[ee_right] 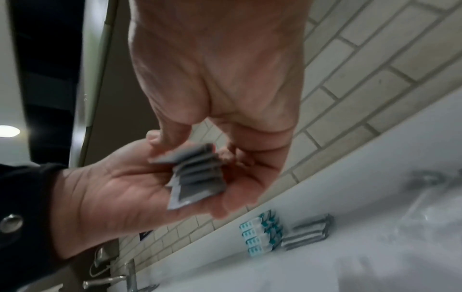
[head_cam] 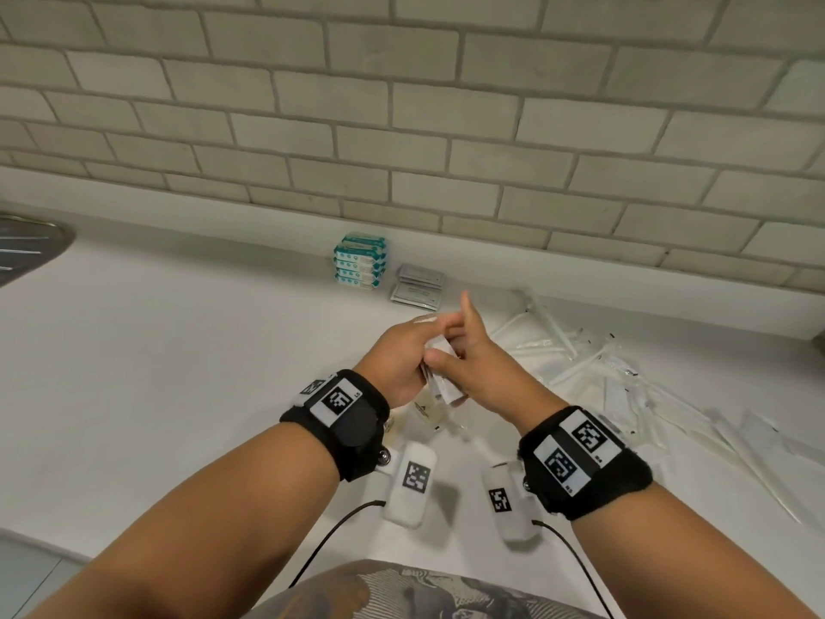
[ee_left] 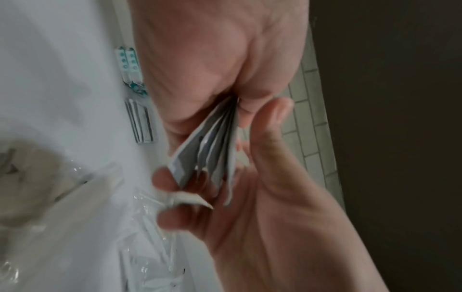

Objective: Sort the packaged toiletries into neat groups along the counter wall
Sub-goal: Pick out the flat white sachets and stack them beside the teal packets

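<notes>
Above the white counter point(head_cam: 178, 350), my left hand point(head_cam: 399, 350) and right hand point(head_cam: 475, 355) meet around a small fanned stack of grey sachets point(head_cam: 439, 379) point(ee_left: 212, 154) point(ee_right: 197, 175). The left palm and curled fingers cup the stack. My right thumb and fingers pinch it from the other side, with the index finger sticking up. By the wall stands a pile of teal and white packets point(head_cam: 360, 261), and next to it a pile of grey sachets point(head_cam: 419, 283).
Long clear-wrapped items point(head_cam: 580, 364) lie scattered on the counter to the right. A round item in clear wrap point(head_cam: 428, 411) lies under my hands. A steel sink point(head_cam: 27, 247) is at the far left. The tiled wall point(head_cam: 402, 127) runs along the back.
</notes>
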Tool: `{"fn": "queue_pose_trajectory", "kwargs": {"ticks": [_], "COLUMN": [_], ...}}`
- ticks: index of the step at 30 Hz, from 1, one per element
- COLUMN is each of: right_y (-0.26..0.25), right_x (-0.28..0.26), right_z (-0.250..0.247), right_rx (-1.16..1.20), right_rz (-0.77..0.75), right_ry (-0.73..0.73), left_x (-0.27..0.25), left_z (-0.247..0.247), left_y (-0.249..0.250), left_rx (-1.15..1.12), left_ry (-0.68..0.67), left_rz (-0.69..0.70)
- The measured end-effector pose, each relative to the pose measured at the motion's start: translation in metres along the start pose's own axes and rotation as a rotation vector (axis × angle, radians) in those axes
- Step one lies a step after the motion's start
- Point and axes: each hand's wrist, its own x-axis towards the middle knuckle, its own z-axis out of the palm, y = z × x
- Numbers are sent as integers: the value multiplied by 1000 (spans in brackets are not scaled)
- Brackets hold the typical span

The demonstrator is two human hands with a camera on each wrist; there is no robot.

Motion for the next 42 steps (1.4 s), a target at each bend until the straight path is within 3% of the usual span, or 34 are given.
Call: {"fn": "queue_pose_trajectory", "kwargs": {"ticks": [3, 6, 10, 14, 17, 20, 23, 27, 33, 35, 37, 39, 42], "right_y": [3, -1, -6, -1, 5, 4, 6, 13, 33, 41, 48, 52, 64], "right_x": [-4, -11, -5, 3, 7, 8, 12, 24, 54, 67, 84, 105, 143], "right_z": [-9, -9, 0, -3, -3, -4, -9, -13, -25, -37, -52, -69, -91], "right_rx": [-292, -648, -709, -686, -719, -432, -34, 448, 607, 561, 474, 325, -10], "right_rz": [-66, -212, -322, -372, -373, -230, -24, 265, 321, 348, 367, 379, 406], "right_ry": [45, 18, -71, 26, 4, -58, 25, -14, 6, 8, 12, 24, -2], "left_x": [4, 7, 3, 7, 8, 13, 26, 40, 71, 88, 107, 130, 171], "left_z": [-10, -11, 4, 1, -1, -1, -10, -10, -7, -9, -12, -17, -24], "left_y": [3, 7, 4, -2, -4, -6, -6, -7, -22, -25, -21, -12, 3], "left_rx": [-114, -31, 70, 3, 36, -91, -297, -288, -204, -105, 132, 469, 1104], "left_ry": [64, 83, -104, -65, -66, 3, 124, 150, 117, 136, 178, 167, 0], "left_rz": [15, -26, -71, -145, -153, -115, 16, 92, 57, 19, 27, 125, 226]}}
